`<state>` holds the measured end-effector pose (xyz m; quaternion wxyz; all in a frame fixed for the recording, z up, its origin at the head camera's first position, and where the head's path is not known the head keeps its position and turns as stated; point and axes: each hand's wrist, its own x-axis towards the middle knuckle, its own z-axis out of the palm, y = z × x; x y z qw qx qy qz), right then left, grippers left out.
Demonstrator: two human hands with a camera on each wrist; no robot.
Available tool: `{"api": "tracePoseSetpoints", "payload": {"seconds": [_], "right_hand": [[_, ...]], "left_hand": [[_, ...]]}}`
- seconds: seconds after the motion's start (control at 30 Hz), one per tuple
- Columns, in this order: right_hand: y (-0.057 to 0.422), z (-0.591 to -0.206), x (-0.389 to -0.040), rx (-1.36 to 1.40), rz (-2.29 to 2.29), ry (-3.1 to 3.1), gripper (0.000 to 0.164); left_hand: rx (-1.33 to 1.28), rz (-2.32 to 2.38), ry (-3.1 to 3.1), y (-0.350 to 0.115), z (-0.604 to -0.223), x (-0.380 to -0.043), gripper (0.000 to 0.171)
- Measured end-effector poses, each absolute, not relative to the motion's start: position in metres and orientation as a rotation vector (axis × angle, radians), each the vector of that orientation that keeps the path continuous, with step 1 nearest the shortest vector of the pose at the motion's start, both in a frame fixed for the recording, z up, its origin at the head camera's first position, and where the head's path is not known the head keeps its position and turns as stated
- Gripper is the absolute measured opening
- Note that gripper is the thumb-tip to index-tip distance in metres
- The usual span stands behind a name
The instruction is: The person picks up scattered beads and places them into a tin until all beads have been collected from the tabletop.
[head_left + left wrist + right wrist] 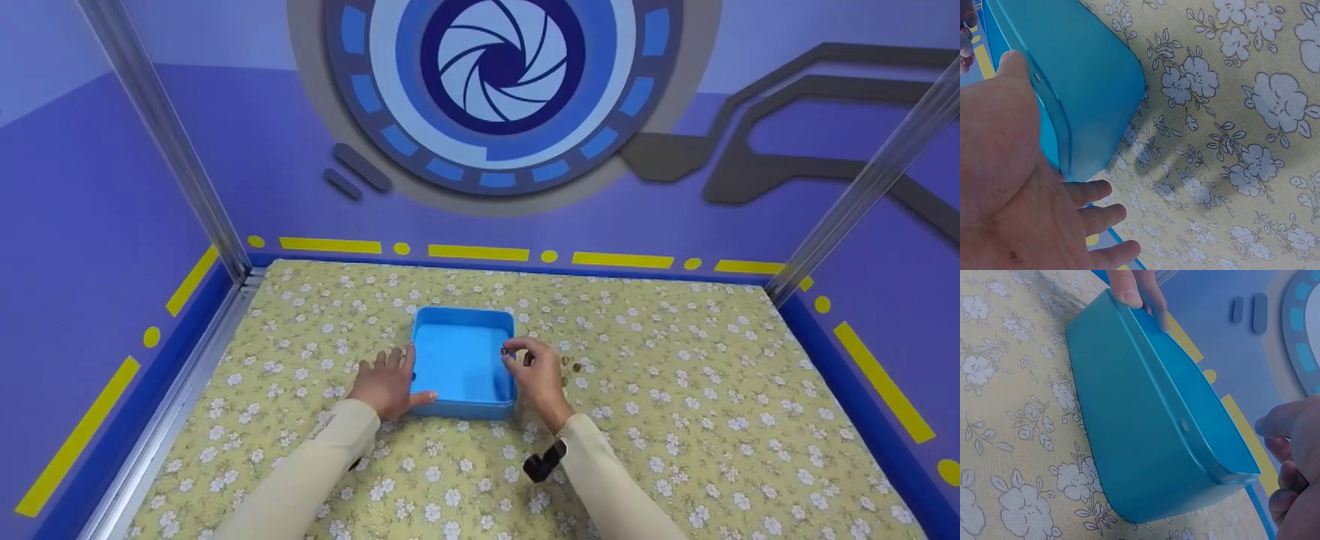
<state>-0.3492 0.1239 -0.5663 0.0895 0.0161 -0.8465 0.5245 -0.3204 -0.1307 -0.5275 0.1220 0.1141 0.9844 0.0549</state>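
A shallow blue plastic box lies open at the top in the middle of the table, its inside facing me. My left hand rests against its left side, fingers straight along the outside and thumb over the front rim. The left wrist view shows that palm close to the box's corner. Above the right rim, my right hand pinches a small dark, reddish piece between thumb and forefinger, with the other fingers curled. In the right wrist view the pinched piece is hidden.
Several small brownish round pieces lie on the cloth just right of my right hand. A yellow flowered cloth covers the table. Blue panels and metal posts enclose the back and sides.
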Motion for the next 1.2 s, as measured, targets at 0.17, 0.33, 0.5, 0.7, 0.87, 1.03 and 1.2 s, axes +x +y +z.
{"api": "tracePoseSetpoints", "payload": {"seconds": [0.17,0.33,0.5,0.7,0.87,1.03,1.2], "right_hand": [[0.121,-0.566,-0.348,0.048,1.561,-2.516,0.014],[0.119,-0.567,-0.347,0.067,1.578,-2.502,0.015],[0.117,-0.567,-0.347,0.09,1.567,-2.501,0.015],[0.115,-0.568,-0.347,0.108,1.56,-2.496,0.017],[0.113,-0.567,-0.347,0.087,1.551,-2.509,0.016],[0.111,-0.567,-0.347,0.074,1.53,-2.519,0.016],[0.109,-0.566,-0.347,0.093,1.531,-2.505,0.016]], "left_hand": [[0.332,0.15,2.871,-0.131,-0.528,-0.321,0.093],[0.33,0.154,2.871,-0.132,-0.527,-0.321,0.093],[0.331,0.164,2.866,-0.132,-0.527,-0.321,0.094],[0.34,0.164,2.864,-0.131,-0.526,-0.319,0.094],[0.342,0.166,2.869,-0.131,-0.525,-0.318,0.094],[0.344,0.151,2.88,-0.131,-0.525,-0.318,0.094],[0.34,0.149,2.887,-0.131,-0.524,-0.317,0.094]]}}
